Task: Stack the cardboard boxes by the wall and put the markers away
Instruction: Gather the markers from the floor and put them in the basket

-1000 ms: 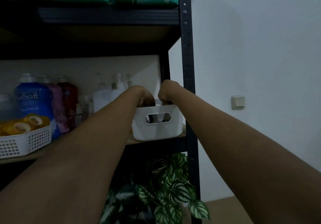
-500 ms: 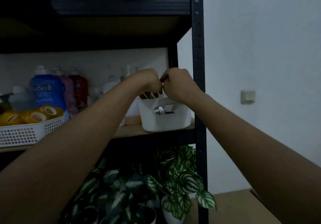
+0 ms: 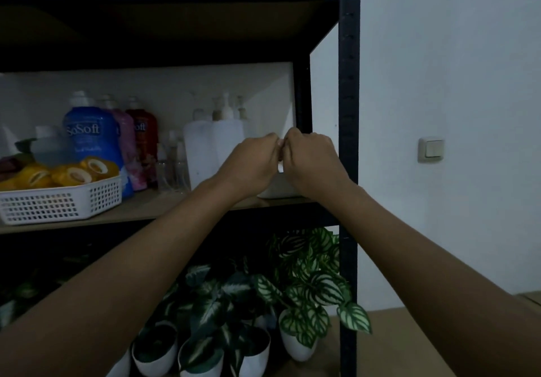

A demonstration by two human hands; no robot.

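Note:
My left hand [image 3: 251,163] and my right hand [image 3: 313,160] meet knuckle to knuckle above the white bin [image 3: 278,191] at the right end of the shelf board [image 3: 175,205]. Both have their fingers curled. A small pale piece, apparently a marker [image 3: 280,168], shows in the gap between them, and both hands pinch it. The hands hide most of the bin and whatever lies inside it. A brown cardboard box [image 3: 409,344] top is at the lower right, by the wall.
A black shelf post [image 3: 348,113] stands just right of my hands. Bottles [image 3: 87,136] and a white basket [image 3: 61,201] of yellow tape rolls fill the shelf's left. Potted plants [image 3: 295,289] stand below. A wall switch [image 3: 431,149] is on the right.
My hands rose out of the bin and came together above it, fingers curled against each other. The camera tilted down, so the shelf and bin sit higher and the plants show more.

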